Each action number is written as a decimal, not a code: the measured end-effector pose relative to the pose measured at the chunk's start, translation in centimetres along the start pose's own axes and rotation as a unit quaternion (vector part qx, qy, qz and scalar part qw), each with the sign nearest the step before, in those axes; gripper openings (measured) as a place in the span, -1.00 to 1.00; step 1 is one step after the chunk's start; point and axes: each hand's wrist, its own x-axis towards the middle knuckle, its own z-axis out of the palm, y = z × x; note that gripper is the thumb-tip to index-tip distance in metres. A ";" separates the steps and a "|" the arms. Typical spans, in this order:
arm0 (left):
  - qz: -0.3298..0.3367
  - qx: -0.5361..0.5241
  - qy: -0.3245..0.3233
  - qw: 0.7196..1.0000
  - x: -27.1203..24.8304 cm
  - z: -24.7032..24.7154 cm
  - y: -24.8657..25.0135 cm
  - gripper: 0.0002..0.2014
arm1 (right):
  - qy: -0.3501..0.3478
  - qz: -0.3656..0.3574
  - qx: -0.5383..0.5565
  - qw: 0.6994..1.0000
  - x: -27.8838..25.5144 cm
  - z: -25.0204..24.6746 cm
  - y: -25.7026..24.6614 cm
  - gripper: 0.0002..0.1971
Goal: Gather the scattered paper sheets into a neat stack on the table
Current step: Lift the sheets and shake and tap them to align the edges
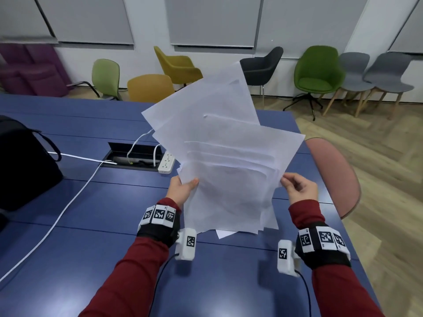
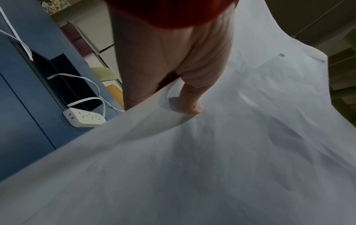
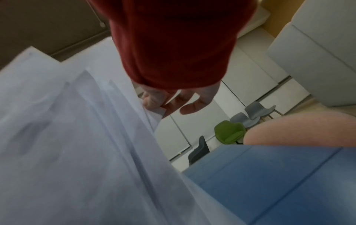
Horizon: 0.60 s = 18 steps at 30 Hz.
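paper sheets (image 1: 229,161): one loose bunch of white sheets, held up off the table and fanned out messy. I can make out maybe six or seven separate edges in the head view, can't give an exact count since they overlap a lot. Top corners splay out toward the chairs, bottom edges hang just above the tabletop.

left hand (image 1: 182,188): grips the left edge of the bunch, thumb on the front face, fingers curled round behind. The left wrist view shows the thumb (image 2: 190,97) pressing into the paper and denting it a bit.

right hand (image 1: 299,191): pinches the right edge of the bunch between thumb and curled fingers, near the lower right corner. From the right wrist view the fingertips (image 3: 152,102) sit right on the paper edge.

table (image 1: 91,202): one blue table, both arms over it.

power strip (image 1: 166,162): one, white, lying next to the open cable hatch (image 1: 132,156) in the tabletop. A couple of white cables run out of the hatch.

black bag (image 1: 20,163): one, at the left edge of the table.

chairs: eight along the back wall, mixed colours, plus one pink chair (image 1: 334,177) tucked at the right side of the table.
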 end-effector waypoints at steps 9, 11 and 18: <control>0.020 0.016 -0.006 1.000 -0.5 0.5 1.1 -0.73 | -0.302 0.055 -0.139 0.942 -1.2 0.1 0.6 0.34; 0.026 0.012 -0.023 0.999 -0.8 0.7 1.7 -0.79 | -0.247 0.023 -0.094 0.964 -0.2 0.2 -0.8 0.33; 0.107 -0.009 -0.057 0.993 -0.8 1.1 5.2 -0.72 | -0.137 0.030 0.086 0.986 0.6 0.0 -5.3 -0.79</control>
